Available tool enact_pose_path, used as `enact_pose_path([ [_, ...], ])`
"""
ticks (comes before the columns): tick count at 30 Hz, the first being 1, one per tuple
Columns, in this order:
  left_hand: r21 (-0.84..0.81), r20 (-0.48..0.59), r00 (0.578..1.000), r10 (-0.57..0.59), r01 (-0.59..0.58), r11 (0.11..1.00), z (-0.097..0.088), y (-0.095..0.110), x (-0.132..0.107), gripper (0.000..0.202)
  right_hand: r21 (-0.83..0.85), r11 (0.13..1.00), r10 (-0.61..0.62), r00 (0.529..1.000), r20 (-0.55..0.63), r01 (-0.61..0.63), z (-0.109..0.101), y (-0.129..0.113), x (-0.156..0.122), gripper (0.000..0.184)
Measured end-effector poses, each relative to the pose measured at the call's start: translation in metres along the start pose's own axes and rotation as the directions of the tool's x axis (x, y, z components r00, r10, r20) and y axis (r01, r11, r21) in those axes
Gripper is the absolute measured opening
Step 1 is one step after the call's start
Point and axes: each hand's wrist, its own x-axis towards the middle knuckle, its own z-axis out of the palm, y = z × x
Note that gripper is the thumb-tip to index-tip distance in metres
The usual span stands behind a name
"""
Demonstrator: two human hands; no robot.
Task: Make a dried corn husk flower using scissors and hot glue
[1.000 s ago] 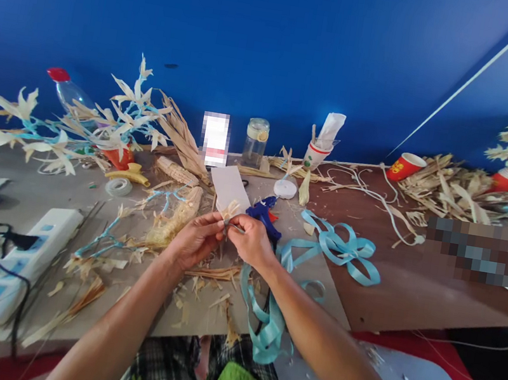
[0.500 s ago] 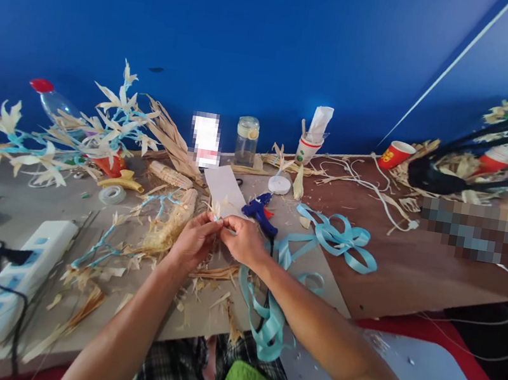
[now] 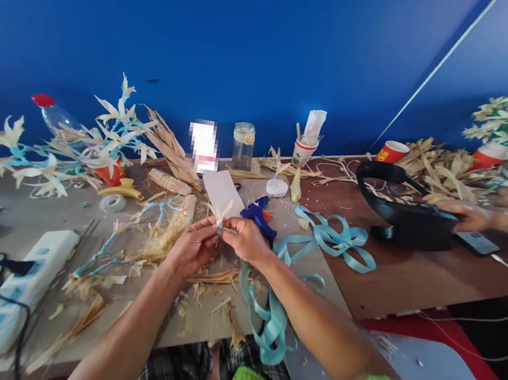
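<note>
In the middle of the head view, my left hand [image 3: 193, 246] pinches a small corn husk flower [image 3: 223, 209] at its base. The flower is pale and points upward, with light blue wrapping below its petals. Close against it, my right hand [image 3: 248, 240] is closed, its fingertips on a narrow light blue ribbon strip at the flower's base. The finger contact is partly hidden. More light blue ribbon [image 3: 273, 331] hangs in loops below my right forearm. Just beyond the hands lie a white card [image 3: 223, 190] and a blue glue gun [image 3: 257, 215].
Corn cobs [image 3: 169, 182] and husk flower branches [image 3: 124, 115] are on the left, near a power strip [image 3: 42, 262]. A glass jar [image 3: 243, 146] and paper cup [image 3: 305, 151] stand behind. At right, a co-worker's hand [image 3: 460, 213] holds a black strapped device [image 3: 415, 225] beside a phone [image 3: 477, 243].
The co-worker's black device has come down and left onto the table. My hands remain together at the flower, with its blue base now showing more.
</note>
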Motion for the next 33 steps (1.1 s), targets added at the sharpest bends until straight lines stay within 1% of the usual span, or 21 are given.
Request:
enact_pose_path([
  [3, -0.012, 0.001, 1.000, 0.009, -0.009, 1.000, -0.004, -0.001, 0.002, 0.022, 0.031, 0.999, -0.006, 1.000, -0.006, 0.006, 0.002, 0.003, 0.001, 0.014],
  [7, -0.030, 0.005, 0.999, 0.035, -0.034, 0.999, -0.008, -0.004, 0.005, 0.024, -0.011, 0.998, -0.064, 0.998, -0.006, 0.064, 0.004, 0.001, 0.000, 0.014],
  [10, -0.051, -0.013, 0.998, 0.058, -0.058, 0.997, -0.006, -0.005, 0.005, 0.026, -0.030, 0.994, -0.102, 0.993, -0.062, 0.100, 0.005, 0.001, -0.001, 0.014],
  [13, -0.045, -0.032, 0.997, 0.067, -0.068, 0.997, -0.002, -0.004, 0.002, 0.028, -0.091, 0.989, -0.130, 0.984, -0.121, 0.120, 0.007, 0.004, -0.002, 0.014],
  [17, -0.031, -0.043, 0.998, 0.048, -0.049, 0.998, -0.001, -0.003, 0.001, 0.031, -0.218, 0.968, -0.154, 0.980, -0.130, 0.123, 0.009, 0.006, -0.004, 0.014],
  [19, -0.030, -0.042, 0.999, 0.025, -0.027, 0.999, -0.003, -0.003, 0.000, 0.031, -0.250, 0.961, -0.150, 0.980, -0.129, 0.114, 0.008, 0.006, -0.004, 0.012],
  [21, -0.031, -0.019, 1.000, -0.014, 0.013, 0.999, -0.004, -0.001, -0.001, 0.028, -0.178, 0.980, -0.108, 0.988, -0.106, 0.088, 0.006, 0.005, -0.004, 0.010],
  [23, -0.031, 0.023, 0.999, -0.043, 0.044, 0.999, -0.006, 0.002, -0.002, 0.026, 0.005, 1.000, -0.023, 0.999, -0.049, 0.023, 0.003, 0.005, -0.002, 0.009],
  [25, -0.027, 0.045, 0.998, -0.034, 0.035, 0.999, -0.006, 0.004, -0.003, 0.027, 0.200, 0.977, 0.062, 0.998, 0.034, -0.067, 0.000, 0.004, 0.000, 0.010],
  [27, -0.014, 0.040, 0.999, -0.017, 0.017, 1.000, -0.007, 0.004, -0.003, 0.027, 0.329, 0.934, 0.108, 0.988, 0.111, -0.139, -0.003, 0.003, 0.000, 0.012],
  [30, 0.003, 0.055, 0.998, -0.036, 0.036, 0.999, -0.008, 0.001, -0.003, 0.028, 0.429, 0.879, 0.134, 0.971, 0.198, -0.208, -0.004, -0.002, -0.001, 0.017],
  [33, 0.001, 0.070, 0.997, -0.039, 0.039, 0.999, -0.007, -0.001, -0.003, 0.028, 0.456, 0.853, 0.160, 0.960, 0.231, -0.252, -0.002, -0.006, -0.004, 0.022],
])
